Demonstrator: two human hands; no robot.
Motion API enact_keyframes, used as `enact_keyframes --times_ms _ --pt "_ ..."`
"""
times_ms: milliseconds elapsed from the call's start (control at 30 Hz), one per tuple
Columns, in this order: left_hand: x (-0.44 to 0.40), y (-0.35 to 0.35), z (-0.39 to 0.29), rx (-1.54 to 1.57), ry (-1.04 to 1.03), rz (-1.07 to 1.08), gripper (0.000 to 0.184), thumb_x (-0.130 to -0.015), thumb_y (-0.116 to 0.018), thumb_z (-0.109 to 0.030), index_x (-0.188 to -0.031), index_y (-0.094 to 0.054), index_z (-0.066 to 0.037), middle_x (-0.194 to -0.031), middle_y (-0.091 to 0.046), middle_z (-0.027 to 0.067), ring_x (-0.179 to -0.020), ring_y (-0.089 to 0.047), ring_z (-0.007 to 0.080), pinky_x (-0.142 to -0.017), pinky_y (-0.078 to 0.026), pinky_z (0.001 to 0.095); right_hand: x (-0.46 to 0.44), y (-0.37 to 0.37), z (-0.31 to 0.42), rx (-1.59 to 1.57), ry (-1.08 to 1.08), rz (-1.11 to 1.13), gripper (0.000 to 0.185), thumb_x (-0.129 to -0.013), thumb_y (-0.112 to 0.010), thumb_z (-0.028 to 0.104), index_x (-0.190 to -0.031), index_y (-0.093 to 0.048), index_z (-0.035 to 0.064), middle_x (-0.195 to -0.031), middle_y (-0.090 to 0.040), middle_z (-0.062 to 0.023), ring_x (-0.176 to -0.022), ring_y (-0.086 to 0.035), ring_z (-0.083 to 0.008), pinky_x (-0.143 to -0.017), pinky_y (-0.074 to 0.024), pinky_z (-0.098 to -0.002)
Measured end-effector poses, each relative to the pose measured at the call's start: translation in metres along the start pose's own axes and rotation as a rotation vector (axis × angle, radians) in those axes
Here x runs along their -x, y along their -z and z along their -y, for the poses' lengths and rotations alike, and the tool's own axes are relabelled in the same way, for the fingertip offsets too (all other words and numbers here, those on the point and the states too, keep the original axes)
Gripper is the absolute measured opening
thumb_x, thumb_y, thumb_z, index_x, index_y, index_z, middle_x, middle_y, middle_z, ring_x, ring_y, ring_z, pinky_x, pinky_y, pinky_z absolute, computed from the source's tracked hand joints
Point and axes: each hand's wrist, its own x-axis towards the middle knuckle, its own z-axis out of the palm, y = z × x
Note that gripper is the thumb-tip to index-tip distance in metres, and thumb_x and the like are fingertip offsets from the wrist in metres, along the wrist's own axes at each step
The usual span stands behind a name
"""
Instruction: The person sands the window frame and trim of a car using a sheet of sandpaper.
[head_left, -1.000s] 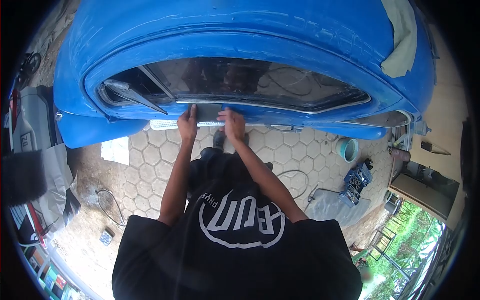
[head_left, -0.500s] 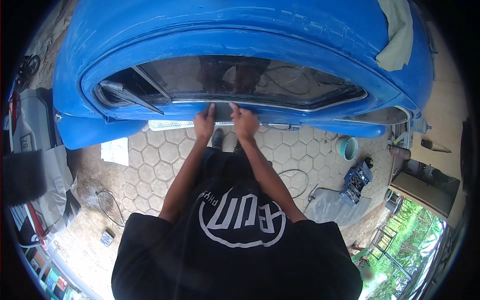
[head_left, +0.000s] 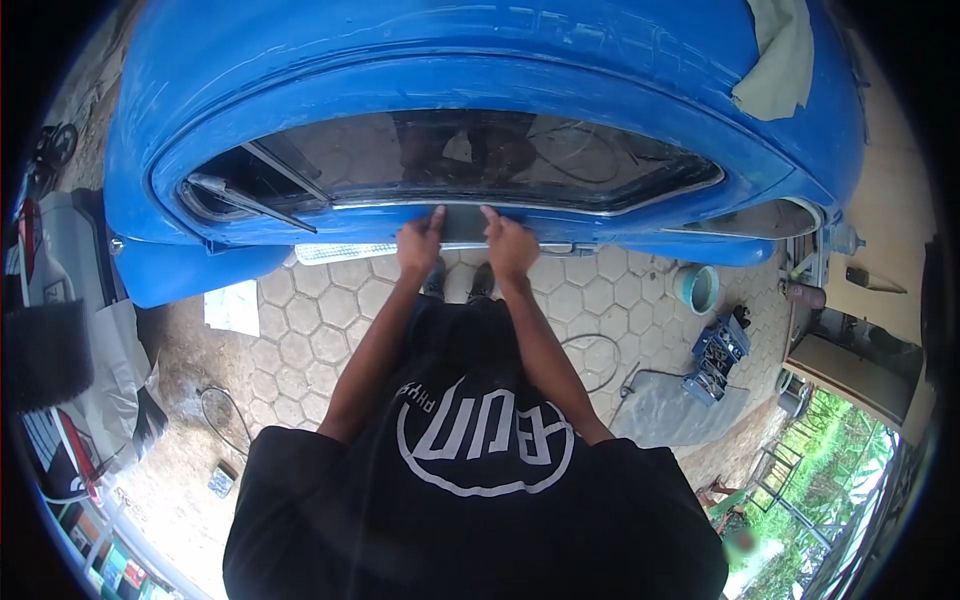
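A blue car [head_left: 600,85] with scuffed paint fills the upper view. Below its side window [head_left: 500,150], a dark grey sheet [head_left: 463,224] that looks like sandpaper lies against the door panel. My left hand [head_left: 418,245] grips its left edge, thumb pointing up. On the opposite edge, my right hand [head_left: 512,245] holds it with closed fingers and a raised thumb. Both hands sit close to the bright window trim. The other fingers are largely hidden behind the sheet and palms.
A wiper arm [head_left: 255,205] lies over the window's left end. Beige cloth [head_left: 785,65] drapes over the car at upper right. On the paving stand a teal bucket [head_left: 697,287] and a blue toolbox [head_left: 716,360]. A grey vehicle [head_left: 75,240] is at left, a wooden cabinet [head_left: 860,365] at right.
Both hands have slid to the right along the door with the grey sheet between them, and more of the sheet shows. The view has shifted slightly.
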Motion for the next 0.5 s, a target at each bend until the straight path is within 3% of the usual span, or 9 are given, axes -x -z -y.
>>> enact_keyframes --times_ms 67,233,333,400,500 --pt "0.006 0.005 -0.021 -0.036 0.050 0.094 0.057 -0.093 -0.057 -0.052 -0.086 -0.072 0.002 -0.064 -0.064 0.0201 -0.065 -0.067 0.0332 -0.067 -0.049 0.0430 -0.001 0.006 -0.005 -0.027 -0.095 0.053 0.049 -0.094 -0.052 0.052 -0.062 -0.070 0.0198 -0.058 -0.066 -0.0007 -0.057 -0.066 -0.0274 -0.056 -0.0521 -0.0407" --pt "0.000 0.019 -0.001 0.133 0.087 -0.014 0.056 -0.094 -0.058 -0.048 -0.081 -0.071 0.004 -0.058 -0.063 0.0159 -0.055 -0.064 0.0228 -0.057 -0.048 0.0394 0.001 -0.006 0.010 -0.020 0.016 0.046 0.052 -0.093 -0.051 0.054 -0.058 -0.068 0.0195 -0.054 -0.063 -0.0033 -0.054 -0.066 -0.0292 -0.054 -0.0515 -0.0422" --pt "0.006 0.003 -0.008 0.078 0.071 0.013 0.054 -0.094 -0.061 -0.047 -0.078 -0.071 0.005 -0.056 -0.058 0.0080 -0.051 -0.054 0.0127 -0.051 -0.044 0.0331 -0.003 0.001 -0.001 0.057 0.024 -0.011 0.053 -0.093 -0.052 0.054 -0.057 -0.068 0.0180 -0.054 -0.063 -0.0045 -0.054 -0.066 -0.0300 -0.054 -0.0509 -0.0439" --pt "0.013 -0.021 -0.019 0.122 0.059 0.086 0.056 -0.094 -0.061 -0.047 -0.073 -0.070 0.004 -0.054 -0.056 0.0075 -0.051 -0.054 0.0138 -0.051 -0.043 0.0332 -0.009 0.015 -0.023 0.059 -0.013 -0.077 0.053 -0.093 -0.052 0.054 -0.058 -0.068 0.0179 -0.054 -0.063 -0.0042 -0.054 -0.066 -0.0300 -0.054 -0.0509 -0.0432" --pt "0.021 -0.042 -0.034 0.142 0.061 0.144 0.054 -0.094 -0.062 -0.046 -0.072 -0.070 0.004 -0.053 -0.055 0.0062 -0.051 -0.053 0.0135 -0.052 -0.042 0.0327 -0.013 0.031 -0.036 -0.040 -0.178 0.012 0.051 -0.092 -0.054 0.055 -0.061 -0.070 0.0168 -0.056 -0.065 -0.0026 -0.058 -0.067 -0.0292 -0.058 -0.0516 -0.0424"
